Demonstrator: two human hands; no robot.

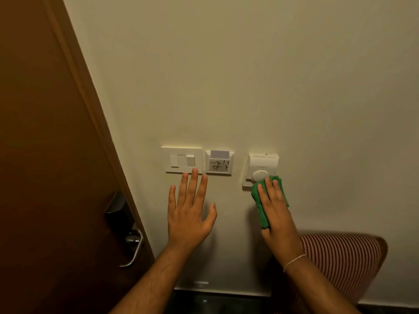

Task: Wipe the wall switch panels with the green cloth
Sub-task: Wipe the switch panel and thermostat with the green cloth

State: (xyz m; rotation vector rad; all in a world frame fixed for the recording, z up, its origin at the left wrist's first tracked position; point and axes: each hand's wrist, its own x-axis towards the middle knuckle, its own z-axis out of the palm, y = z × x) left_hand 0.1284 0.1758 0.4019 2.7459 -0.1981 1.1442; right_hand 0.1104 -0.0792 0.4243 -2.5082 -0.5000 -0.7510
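Note:
Three white panels sit in a row on the cream wall. The light switch panel [182, 160] is on the left, a key-card holder [219, 163] with a card in its slot is in the middle, and a thermostat [261, 168] with a round dial is on the right. My right hand [275, 209] presses a folded green cloth [260, 207] flat against the wall, over the thermostat's lower edge. My left hand [190, 209] lies flat on the wall with fingers spread, its fingertips touching the bottom edge of the switch panel.
A brown wooden door [45, 155] with a metal lock and lever handle [133, 245] fills the left side. A chair back with red-and-white stripes [340, 259] stands against the wall at the lower right. Dark floor shows below the skirting.

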